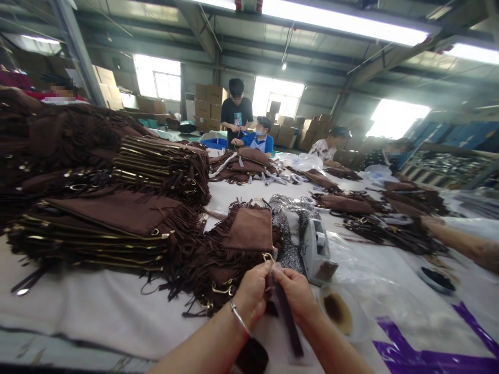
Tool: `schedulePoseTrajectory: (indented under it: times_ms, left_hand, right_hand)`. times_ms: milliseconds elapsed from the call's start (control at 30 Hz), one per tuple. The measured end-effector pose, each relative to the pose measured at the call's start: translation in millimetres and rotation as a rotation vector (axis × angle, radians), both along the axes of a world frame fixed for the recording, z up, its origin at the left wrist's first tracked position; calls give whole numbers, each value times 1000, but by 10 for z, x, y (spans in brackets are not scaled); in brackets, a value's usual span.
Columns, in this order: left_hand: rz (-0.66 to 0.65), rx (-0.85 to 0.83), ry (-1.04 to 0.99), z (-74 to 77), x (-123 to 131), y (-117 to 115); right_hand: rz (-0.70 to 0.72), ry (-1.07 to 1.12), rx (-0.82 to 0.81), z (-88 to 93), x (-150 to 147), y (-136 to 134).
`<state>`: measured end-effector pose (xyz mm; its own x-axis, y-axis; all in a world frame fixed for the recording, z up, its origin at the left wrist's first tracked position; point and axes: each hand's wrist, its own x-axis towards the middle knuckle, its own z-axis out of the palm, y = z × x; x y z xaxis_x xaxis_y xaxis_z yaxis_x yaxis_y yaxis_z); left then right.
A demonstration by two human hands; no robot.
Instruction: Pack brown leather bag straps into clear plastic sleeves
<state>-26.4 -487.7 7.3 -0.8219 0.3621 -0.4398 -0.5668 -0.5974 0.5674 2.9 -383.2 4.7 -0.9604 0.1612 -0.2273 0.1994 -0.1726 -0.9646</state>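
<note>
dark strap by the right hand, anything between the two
Seemingly just clear plastic: what looks like a sleeve covers the dark strap, and the right hand pinches its upper end. Nothing else visible intervenes.

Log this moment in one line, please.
Left hand: pinching gold clasp | right hand: holding dark strap | ahead: brown bag, tape dispenser

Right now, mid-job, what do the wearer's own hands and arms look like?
The left hand and right hand are ungloved, and no sleeve shows on the visible part of either forearm. A thin, silver-coloured bracelet with a hint of red circles the left wrist; no band shows on the right one.
</note>
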Motion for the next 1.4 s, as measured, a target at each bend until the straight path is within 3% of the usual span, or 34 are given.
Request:
schedulePoseTrajectory:
  times_ms: [167,300,467,767,967,1167,1400]
  left_hand:
    - [78,54,-155,118,-143,-40]
    - [126,26,-165,157,-221,33]
    - [145,-52,-76,125,-194,78]
    - [122,-33,-59,88,-121,104]
    - [119,-117,6,156,-116,54]
    - [174,-321,90,39,-100,93]
    - [158,-298,25,70,-40,108]
  right_hand:
    - [20,-48,24,30,162,52]
    - [38,-28,114,13,341,107]
    - [12,-54,178,-29,416,132]
    - [-80,-13,206,-2,201,89]
    - [-68,-6,270,38,342,109]
    - [-125,-7,371,26,443,112]
    - [-139,34,415,-37,540,119]
